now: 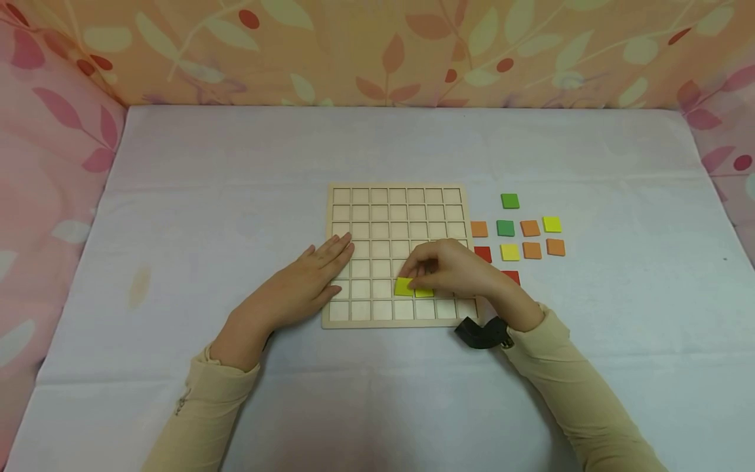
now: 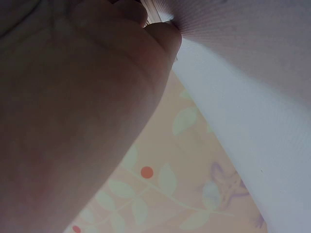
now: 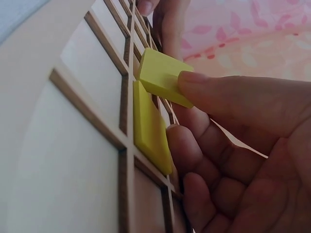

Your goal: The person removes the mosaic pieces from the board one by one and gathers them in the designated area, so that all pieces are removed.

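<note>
A wooden grid board lies on the white cloth. My right hand pinches a yellow square tile between thumb and fingers, low in the grid. In the right wrist view this held tile is tilted, one edge down at a cell's dividers. A second yellow tile sits in the adjoining cell, partly hidden by the right hand in the head view. My left hand rests with extended fingers on the board's left edge. The left wrist view shows mostly its dark underside.
Right of the board lie loose square tiles: green, orange, yellow and red, several in all. The right forearm overlaps another red tile. A black curved piece is at the right wrist. Patterned cloth walls border the table.
</note>
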### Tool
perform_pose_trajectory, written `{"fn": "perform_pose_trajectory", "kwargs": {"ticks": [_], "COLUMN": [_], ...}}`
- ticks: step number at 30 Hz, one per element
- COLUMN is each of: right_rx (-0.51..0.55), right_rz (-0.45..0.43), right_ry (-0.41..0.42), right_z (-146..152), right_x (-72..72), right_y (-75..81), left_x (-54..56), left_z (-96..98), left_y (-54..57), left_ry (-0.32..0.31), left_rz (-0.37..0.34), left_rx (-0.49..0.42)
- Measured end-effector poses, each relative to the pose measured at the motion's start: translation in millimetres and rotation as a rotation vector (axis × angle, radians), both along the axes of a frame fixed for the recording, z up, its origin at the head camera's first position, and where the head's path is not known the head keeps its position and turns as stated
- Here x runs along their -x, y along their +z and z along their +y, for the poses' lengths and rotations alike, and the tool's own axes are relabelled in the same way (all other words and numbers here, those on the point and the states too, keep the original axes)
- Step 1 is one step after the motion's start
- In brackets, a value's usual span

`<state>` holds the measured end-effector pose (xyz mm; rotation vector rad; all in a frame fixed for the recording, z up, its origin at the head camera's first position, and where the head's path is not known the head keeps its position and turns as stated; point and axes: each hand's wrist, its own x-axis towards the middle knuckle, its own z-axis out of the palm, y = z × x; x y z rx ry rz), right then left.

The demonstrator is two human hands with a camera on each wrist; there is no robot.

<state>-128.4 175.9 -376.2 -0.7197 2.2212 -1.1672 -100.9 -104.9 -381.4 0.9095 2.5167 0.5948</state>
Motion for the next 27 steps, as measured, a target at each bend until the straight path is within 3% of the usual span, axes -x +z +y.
{"fn": "perform_pose_trajectory", "kwargs": {"ticks": [27], "right_rx": [0.067], "right_rz": [-0.070], "right_ry": [-0.055], "right_z": [8.4], "right_x": [2.1], "right_y": [5.0], "left_x": [-0.4], "left_z": [-0.2], "left_y": [-1.1], "left_ry": [0.001], "left_rz": [0.000], "left_rx": [0.006]}}
